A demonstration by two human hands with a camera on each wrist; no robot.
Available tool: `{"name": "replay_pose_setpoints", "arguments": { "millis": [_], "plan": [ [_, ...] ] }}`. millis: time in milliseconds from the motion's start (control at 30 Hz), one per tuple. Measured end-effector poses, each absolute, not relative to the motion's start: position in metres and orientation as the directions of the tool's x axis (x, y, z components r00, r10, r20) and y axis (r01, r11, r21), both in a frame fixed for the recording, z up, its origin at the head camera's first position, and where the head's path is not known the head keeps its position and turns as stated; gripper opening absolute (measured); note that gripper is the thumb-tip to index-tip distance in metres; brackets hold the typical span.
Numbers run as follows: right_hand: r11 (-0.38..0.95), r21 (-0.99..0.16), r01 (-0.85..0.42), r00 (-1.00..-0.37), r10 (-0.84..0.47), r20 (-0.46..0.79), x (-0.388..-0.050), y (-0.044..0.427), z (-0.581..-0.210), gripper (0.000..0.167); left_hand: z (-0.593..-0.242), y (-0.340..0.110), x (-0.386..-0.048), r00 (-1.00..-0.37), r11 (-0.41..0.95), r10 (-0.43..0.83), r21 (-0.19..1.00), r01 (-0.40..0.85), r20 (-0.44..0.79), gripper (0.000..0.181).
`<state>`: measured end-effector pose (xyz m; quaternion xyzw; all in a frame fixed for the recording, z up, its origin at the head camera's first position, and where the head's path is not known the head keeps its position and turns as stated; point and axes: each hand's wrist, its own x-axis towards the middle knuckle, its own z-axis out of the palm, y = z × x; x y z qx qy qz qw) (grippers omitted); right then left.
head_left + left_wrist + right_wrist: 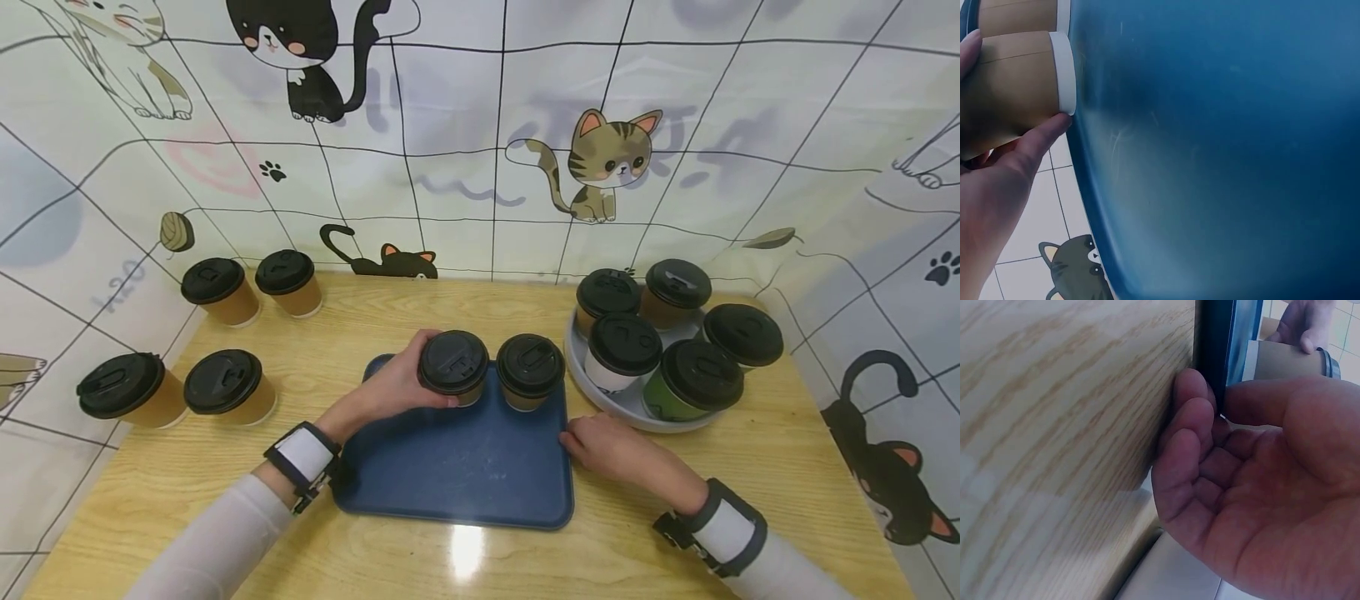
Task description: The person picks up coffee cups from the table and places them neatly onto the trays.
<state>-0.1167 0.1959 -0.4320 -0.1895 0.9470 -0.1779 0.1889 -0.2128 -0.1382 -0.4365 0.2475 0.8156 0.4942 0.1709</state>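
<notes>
My left hand [401,385] holds a brown paper coffee cup [453,363] with a black lid, at the back of the blue tray [457,471]. In the left wrist view the thumb and fingers go round the cup's side [1019,87], one fingertip by its white base. A second lidded coffee cup [530,371] stands on the tray just right of it. At the tray's right edge, my right hand [609,448] pinches the rim. In the right wrist view its thumb lies against the tray [1215,347], with the other fingers curled by the tabletop.
Right of the tray, a round grey plate [622,408] bears several lidded cups, among them a green cup [690,383]. Several brown lidded cups, one of them a front cup [232,387], stand at the left. A cat-print cloth [457,108] hangs behind the wooden table [390,558].
</notes>
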Motion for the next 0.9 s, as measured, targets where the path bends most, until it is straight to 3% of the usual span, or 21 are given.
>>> {"name": "replay_pose_setpoints", "arguments": {
  "millis": [900],
  "plan": [
    [0.824,-0.439,-0.36,-0.839,-0.491,-0.234,-0.124,0.207,-0.452,0.039,-0.439,-0.131,-0.216,-0.816,0.428,0.573,0.877,0.218,-0.076,0.1]
  ]
}}
